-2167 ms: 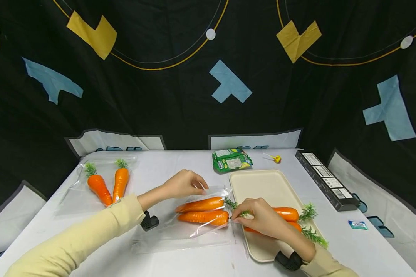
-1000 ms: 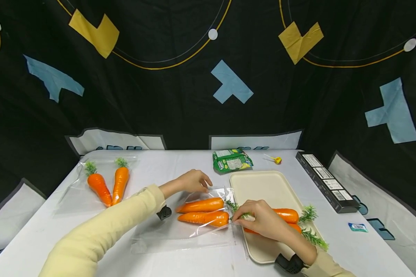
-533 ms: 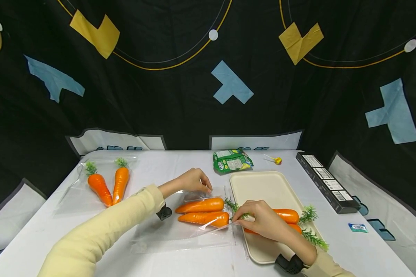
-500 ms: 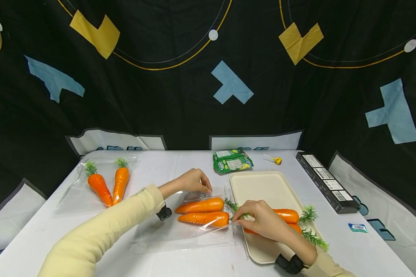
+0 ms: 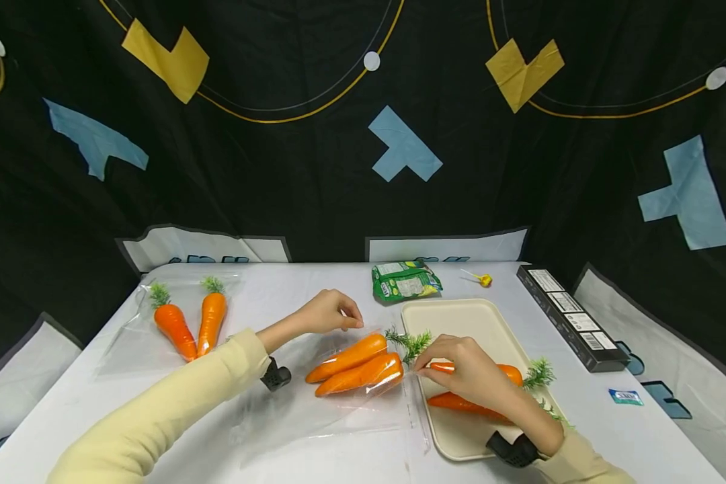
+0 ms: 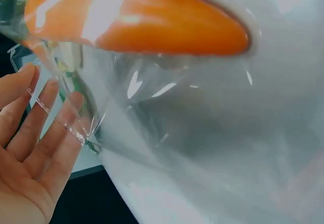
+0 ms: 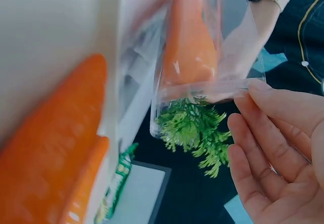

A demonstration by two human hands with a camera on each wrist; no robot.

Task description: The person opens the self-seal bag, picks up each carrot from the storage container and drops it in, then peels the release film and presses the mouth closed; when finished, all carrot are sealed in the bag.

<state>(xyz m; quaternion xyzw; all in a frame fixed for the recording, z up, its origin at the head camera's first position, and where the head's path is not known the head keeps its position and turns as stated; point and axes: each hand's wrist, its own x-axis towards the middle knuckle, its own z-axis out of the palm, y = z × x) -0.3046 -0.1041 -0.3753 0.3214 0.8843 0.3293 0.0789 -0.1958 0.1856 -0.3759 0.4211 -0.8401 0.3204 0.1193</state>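
Clear bag: near the table's front edge, left of the tray; mouth faces right.
Bagged carrots: two, long axes left-right, leafy tops at the mouth.
Left hand: pinches the bag's far mouth corner.
Right hand: fingertips pinch the near mouth edge; it lies nearer the tops.
Tray carrots: two, under the right hand.
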